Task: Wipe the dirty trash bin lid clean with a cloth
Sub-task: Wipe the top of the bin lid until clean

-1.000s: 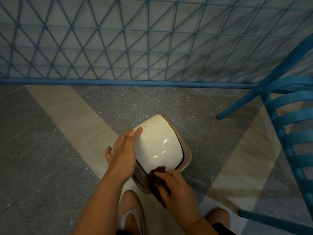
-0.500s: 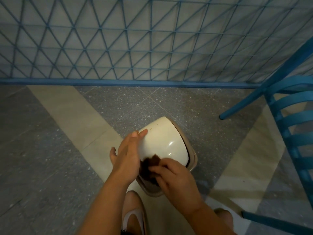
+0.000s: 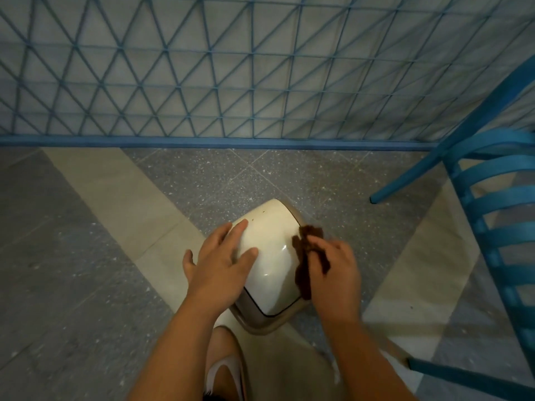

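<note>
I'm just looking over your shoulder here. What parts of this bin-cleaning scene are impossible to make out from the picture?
All in the head view:
- The bin body: hidden beneath the cream lid.
- The lid's left side: covered by the left hand.
- The lid's right edge: covered by the dark brown cloth and the right hand, which is motion-blurred.
- Small dark specks near the lid's far end: too small to identify.
- The blue chair: cut off by the right frame edge.
</note>
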